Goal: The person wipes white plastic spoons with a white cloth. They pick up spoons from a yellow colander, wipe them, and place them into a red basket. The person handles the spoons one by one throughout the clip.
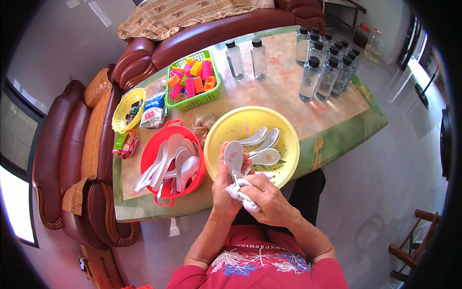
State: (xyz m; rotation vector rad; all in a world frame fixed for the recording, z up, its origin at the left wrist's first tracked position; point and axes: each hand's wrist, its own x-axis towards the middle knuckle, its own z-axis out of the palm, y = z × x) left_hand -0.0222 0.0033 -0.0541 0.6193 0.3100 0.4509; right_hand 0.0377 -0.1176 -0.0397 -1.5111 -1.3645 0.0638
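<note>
My left hand (223, 193) is closed around a white soup spoon (234, 156) with a flower print, its bowl pointing up and away from me. Pressed on the spoon's handle end is a white cloth (243, 194), gripped by my right hand (267, 198). Just beyond both hands sits a yellow colander (226, 124), in which several more white spoons (265, 157) lie. To the left stands a red basket (150, 139) with two handles, full of white spoons and ladles (168, 159). Part of the held spoon is hidden by the cloth and fingers.
A green basket (204, 100) of colourful building blocks stands farther back. Beside it are a yellow oval basket (120, 111), a plastic packet (154, 111) and small snack packs (126, 143). Clear bottles (310, 79) with black caps crowd the far right. Brown sofas (219, 38) border the table.
</note>
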